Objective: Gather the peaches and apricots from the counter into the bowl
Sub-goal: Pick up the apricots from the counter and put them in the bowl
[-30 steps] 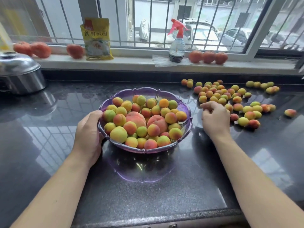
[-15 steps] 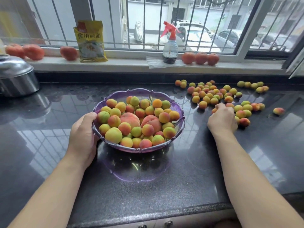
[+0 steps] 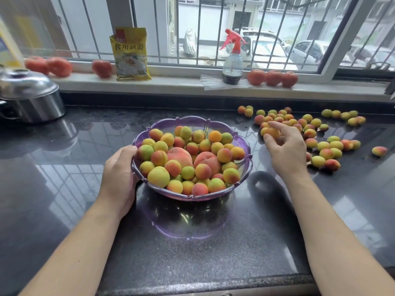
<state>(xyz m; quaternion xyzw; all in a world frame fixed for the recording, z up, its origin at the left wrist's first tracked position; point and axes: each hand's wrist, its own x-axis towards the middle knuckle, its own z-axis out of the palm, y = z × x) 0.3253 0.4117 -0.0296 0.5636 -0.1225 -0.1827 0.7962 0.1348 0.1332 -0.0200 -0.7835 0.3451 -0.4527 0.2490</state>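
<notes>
Purple plastic bowl (image 3: 243, 167), heaped with fruit; left hand (image 3: 119, 176) grips its rim. Right hand (image 3: 286, 150), fingers (image 3: 275, 124) curled round an orange apricot (image 3: 270, 131). Bowl lies left of those fingers; loose apricots (image 3: 320, 146) sit right of them on the tabletop (image 3: 64, 167).

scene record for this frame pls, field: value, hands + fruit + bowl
left hand: grips the rim of the purple bowl on its left side
right hand: raised right of the bowl, fingers around an apricot
bowl contents: heaped with small fruit, two larger peaches in the middle
loose fruit: scattered on the dark counter, right of the bowl
task state: unfinished
</notes>
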